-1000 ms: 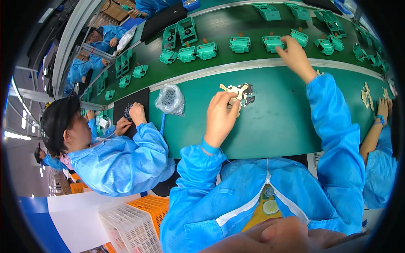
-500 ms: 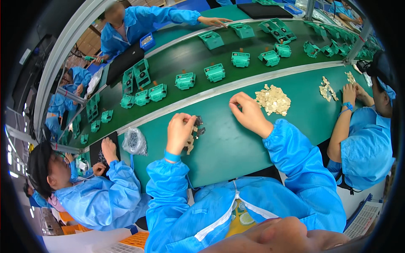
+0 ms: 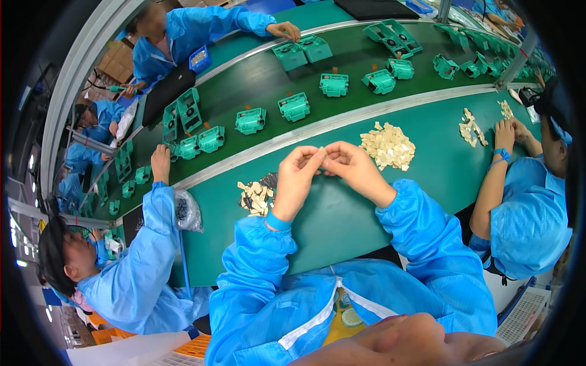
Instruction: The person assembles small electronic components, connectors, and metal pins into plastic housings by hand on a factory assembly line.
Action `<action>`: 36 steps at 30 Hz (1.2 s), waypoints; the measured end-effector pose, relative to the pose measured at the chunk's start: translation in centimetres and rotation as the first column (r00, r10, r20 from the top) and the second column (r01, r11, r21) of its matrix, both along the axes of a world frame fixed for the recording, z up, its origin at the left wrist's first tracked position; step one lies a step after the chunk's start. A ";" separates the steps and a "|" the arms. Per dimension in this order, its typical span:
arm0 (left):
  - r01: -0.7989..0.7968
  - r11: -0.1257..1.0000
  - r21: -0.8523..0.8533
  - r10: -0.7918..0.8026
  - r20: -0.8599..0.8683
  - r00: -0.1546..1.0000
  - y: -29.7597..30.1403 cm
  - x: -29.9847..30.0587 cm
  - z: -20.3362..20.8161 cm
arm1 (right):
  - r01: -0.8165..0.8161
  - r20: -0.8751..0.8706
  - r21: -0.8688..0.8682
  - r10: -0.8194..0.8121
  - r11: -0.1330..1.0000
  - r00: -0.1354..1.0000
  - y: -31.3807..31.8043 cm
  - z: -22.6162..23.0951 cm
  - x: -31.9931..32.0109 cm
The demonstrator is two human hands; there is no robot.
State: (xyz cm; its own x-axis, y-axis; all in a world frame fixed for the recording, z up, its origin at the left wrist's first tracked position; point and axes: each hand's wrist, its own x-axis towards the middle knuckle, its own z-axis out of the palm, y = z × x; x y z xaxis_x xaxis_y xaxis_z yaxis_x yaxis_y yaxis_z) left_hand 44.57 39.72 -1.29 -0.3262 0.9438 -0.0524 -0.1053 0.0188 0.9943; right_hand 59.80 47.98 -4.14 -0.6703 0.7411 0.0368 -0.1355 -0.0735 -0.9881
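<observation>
Both my hands meet over the green table (image 3: 329, 226), fingertips touching. My left hand (image 3: 297, 180) is closed in a pinch, and opposite it my right hand (image 3: 354, 169) pinches too. Between the fingertips shows a bit of a small pale piece (image 3: 321, 154); most of it is covered by the fingers. Beyond my right hand lies a heap of flat cream-coloured pieces (image 3: 389, 146). Beside my left wrist lies a smaller group of cream pieces (image 3: 254, 197), with small black parts (image 3: 269, 180) at its far edge, partly hidden by the hand.
Green housings (image 3: 294, 107) stand in rows on a dark green conveyor (image 3: 232, 97) past a metal rail (image 3: 274, 141). A clear bag of dark parts (image 3: 187, 211) lies at the left. Co-workers sit on both sides; another reaches over the belt from across.
My left hand has come off the smaller group and moved right to meet my right hand, which has closed and shifted slightly. Housings slid left; the left co-worker's hand now reaches the belt.
</observation>
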 end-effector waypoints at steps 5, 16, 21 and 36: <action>-0.045 0.999 -0.027 0.045 -0.019 0.999 -0.2 -0.2 -1.8 | -0.069 0.003 -0.180 0.070 0.981 0.998 0.9 0.0 0.5; -0.052 0.998 0.034 0.048 0.103 0.994 -0.1 0.5 -3.2 | -0.069 0.039 -0.254 0.082 0.965 0.996 1.2 0.4 1.2; -0.042 0.912 0.408 0.310 -0.619 0.721 -0.1 0.4 -3.1 | -0.027 0.080 -0.141 0.038 0.990 0.996 1.0 0.8 1.3; 0.087 0.938 0.335 0.209 -0.747 0.632 0.3 0.7 -3.2 | -0.124 0.322 0.492 -0.048 0.862 0.946 1.6 1.2 2.1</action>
State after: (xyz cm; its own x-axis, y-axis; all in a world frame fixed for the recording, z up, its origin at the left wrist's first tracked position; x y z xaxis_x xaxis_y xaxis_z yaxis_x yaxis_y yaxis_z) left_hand 45.24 40.06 -4.47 -0.1648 0.8319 0.5299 0.7010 -0.2792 0.6562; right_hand 61.94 49.58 -2.95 -0.7368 0.6520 0.1787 0.1784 0.4425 -0.8788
